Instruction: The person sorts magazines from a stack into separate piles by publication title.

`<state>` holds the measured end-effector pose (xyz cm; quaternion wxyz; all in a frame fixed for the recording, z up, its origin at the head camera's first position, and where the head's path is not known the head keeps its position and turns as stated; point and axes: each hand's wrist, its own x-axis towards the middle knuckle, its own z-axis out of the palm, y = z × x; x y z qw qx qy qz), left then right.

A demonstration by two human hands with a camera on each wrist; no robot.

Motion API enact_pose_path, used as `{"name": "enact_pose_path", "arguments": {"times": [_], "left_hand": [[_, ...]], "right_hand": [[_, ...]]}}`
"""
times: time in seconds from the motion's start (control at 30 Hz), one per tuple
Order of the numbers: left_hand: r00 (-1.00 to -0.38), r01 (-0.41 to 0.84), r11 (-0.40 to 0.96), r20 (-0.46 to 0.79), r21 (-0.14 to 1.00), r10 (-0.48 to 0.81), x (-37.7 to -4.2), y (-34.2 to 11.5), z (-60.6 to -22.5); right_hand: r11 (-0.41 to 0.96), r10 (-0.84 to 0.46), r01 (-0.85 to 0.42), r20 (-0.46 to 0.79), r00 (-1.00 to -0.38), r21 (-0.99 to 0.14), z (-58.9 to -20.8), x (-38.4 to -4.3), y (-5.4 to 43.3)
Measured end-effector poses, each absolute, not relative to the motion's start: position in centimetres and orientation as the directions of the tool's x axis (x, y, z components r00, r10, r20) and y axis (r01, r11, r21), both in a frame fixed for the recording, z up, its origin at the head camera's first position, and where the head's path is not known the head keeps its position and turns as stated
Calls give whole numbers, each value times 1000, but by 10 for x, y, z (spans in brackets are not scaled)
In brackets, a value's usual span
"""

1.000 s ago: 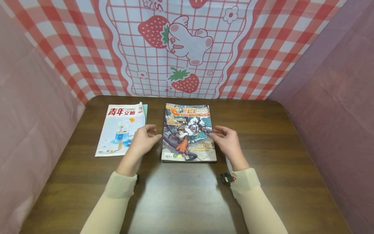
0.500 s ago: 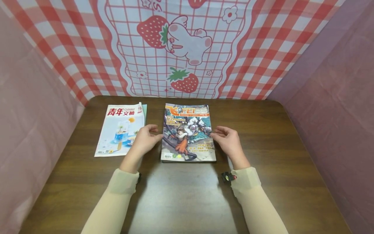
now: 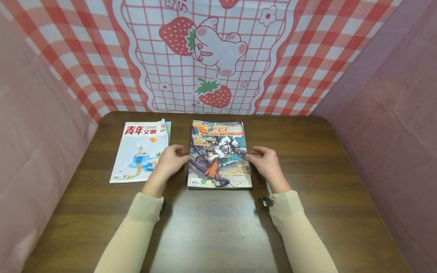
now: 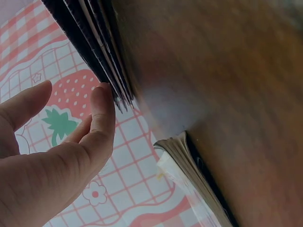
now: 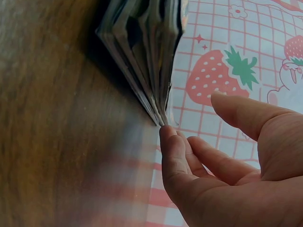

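A stack of several magazines lies flat at mid-table, its top cover showing a comic-style figure with an orange glove. At its left side my left hand has relaxed fingers. In the left wrist view, a fingertip meets the dark spines, and the thumb stands apart. On the opposite side is my right hand. The right wrist view has its fingertips at the fanned page edges, thumb likewise apart. Neither hand grips the stack.
Left of the stack lies another magazine with a white and blue cover, a green edge showing beneath it. A checked strawberry cloth hangs behind the brown table. Pink cloth walls stand at both sides.
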<state>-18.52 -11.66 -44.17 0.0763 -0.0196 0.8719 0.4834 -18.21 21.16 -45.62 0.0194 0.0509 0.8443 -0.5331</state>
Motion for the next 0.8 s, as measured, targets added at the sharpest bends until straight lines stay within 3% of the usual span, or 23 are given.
{"name": "enact_pose_path", "arguments": {"times": [0.8], "left_hand": [[-968, -166, 623, -246, 765, 45, -212, -111, -446]], "right_hand": [[527, 51, 184, -186, -981, -830, -459, -199, 207]]}}
